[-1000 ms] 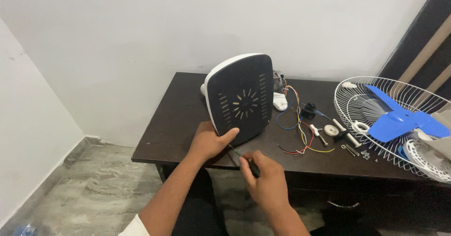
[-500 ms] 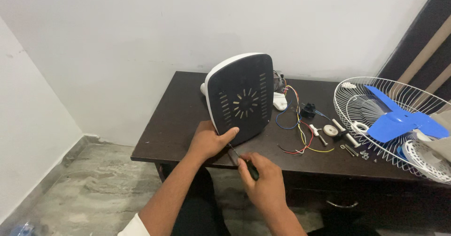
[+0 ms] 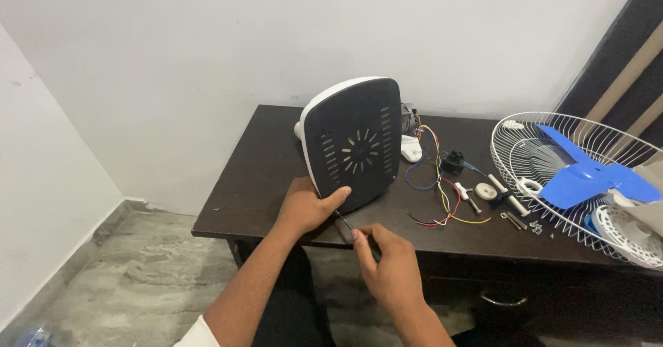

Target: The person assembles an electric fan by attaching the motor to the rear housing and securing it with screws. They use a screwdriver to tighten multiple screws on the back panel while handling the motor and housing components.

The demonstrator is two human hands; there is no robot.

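Dark brown wood desk (image 3: 262, 160) pushed up against a white wall, and standing on edge on it is the fan base (image 3: 356, 140), a rounded square with a white rim and a black underside full of vent slots, turned toward the camera. It sits near the front edge, a bit left of middle, tilted slightly back.

The left hand (image 3: 307, 205) grips the base at its lower left corner, thumb laid across the black face, fingers wrapped behind. So it's closed on the base and holding it up.

The right hand (image 3: 390, 261) is just below and to the right, out past the desk's front edge, fingers curled tight around a screwdriver (image 3: 345, 228). The thin shaft runs up and left, with the tip at the base's bottom edge, right beside the left thumb. The handle is mostly buried in the fist, so I can't tell much about it beyond that it looks dark.

Behind the base on its right there's a bundle of loose wires (image 3: 438, 181), yellow, red and blue, trailing over the desk, with a small white part (image 3: 411, 149) and a little black part (image 3: 452, 162) among them. Further right lie a few white plastic pieces and screws (image 3: 514, 219). On the far right is a white wire grille (image 3: 552, 171) with the blue blade (image 3: 587, 174) lying in it.
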